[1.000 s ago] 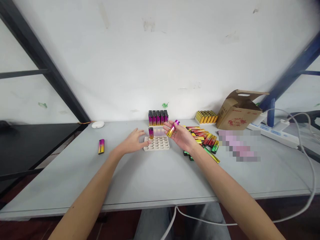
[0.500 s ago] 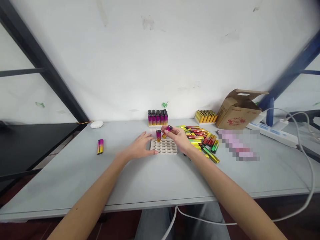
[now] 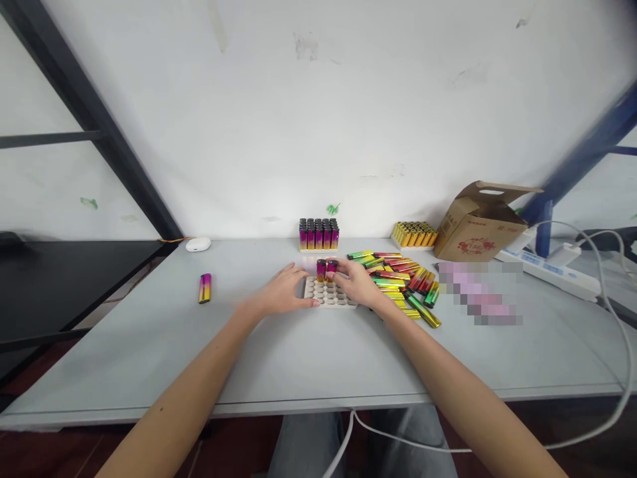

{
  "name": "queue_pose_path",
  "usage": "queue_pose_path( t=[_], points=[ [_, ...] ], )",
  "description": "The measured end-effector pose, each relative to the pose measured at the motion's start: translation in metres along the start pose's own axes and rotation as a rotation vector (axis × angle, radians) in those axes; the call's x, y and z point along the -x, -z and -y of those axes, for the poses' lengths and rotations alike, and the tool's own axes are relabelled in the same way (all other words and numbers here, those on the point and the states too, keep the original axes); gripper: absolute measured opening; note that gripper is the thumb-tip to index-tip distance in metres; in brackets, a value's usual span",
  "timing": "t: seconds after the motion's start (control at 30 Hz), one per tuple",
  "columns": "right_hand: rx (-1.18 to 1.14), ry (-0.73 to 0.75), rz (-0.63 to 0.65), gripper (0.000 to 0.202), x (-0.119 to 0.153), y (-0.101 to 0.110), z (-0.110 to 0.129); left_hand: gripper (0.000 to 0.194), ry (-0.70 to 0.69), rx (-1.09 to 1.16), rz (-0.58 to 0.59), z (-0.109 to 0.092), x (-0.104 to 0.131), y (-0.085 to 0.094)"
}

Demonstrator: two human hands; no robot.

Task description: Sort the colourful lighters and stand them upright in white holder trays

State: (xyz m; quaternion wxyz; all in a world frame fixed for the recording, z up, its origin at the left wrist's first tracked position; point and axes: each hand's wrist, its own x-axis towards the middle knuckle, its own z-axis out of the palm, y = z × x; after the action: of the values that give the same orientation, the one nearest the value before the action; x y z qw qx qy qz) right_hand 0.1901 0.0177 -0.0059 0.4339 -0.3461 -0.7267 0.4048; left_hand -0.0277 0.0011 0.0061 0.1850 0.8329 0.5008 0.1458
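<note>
The lighter (image 3: 331, 267) has moved upright above the tray (image 3: 339, 305), right fingers (image 3: 347, 268) gripping it, left fingers (image 3: 307, 303) open at the edge; seating apparently requires vertical alignment.

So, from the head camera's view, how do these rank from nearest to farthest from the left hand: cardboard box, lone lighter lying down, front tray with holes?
From the left hand:
1. Front tray, just to its right, at the thumb.
2. Lone lighter, off to its left.
3. Cardboard box, far right, near the wall.
</note>
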Motion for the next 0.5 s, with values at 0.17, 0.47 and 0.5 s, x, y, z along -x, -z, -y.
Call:
queue_pose_path(
  t=[0.17,0.47,0.5],
  points=[
    [0.262,0.025,0.002,0.030,0.002,-0.001,-0.002,0.074,-0.049,-0.068,-0.004,0.001,-0.001,0.000],
    [0.656,-0.035,0.058,0.049,0.008,0.005,0.004,0.081,0.039,-0.198,-0.006,0.016,0.003,0.011],
    [0.695,-0.021,0.097,0.047,0.009,0.006,0.005,0.083,0.059,-0.201,-0.008,0.018,0.003,0.014]
  ],
)
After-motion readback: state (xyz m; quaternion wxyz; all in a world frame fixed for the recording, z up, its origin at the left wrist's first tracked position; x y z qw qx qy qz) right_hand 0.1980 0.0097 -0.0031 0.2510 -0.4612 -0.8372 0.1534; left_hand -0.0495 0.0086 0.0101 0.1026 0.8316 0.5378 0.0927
